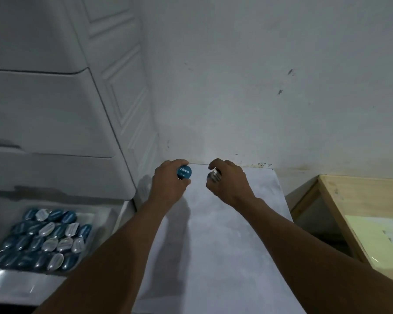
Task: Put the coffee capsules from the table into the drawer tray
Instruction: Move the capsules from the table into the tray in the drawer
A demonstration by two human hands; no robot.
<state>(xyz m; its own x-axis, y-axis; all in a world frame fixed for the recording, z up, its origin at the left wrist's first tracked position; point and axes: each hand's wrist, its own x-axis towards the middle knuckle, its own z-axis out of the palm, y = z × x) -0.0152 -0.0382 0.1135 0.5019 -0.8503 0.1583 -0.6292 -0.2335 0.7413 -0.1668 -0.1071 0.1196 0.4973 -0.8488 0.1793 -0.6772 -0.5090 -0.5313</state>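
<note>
Head view: left hand grips blue capsule.
Right hand: holds silver capsule.
Drawer tray: lower left; lay both flat.

There are two hands: the left hand holds one blue capsule and the right hand holds one silver capsule. One drawer tray contains more than twenty stored capsules, mostly blue and about seven silver. Because of blur, the exact number cannot be counted.
</note>
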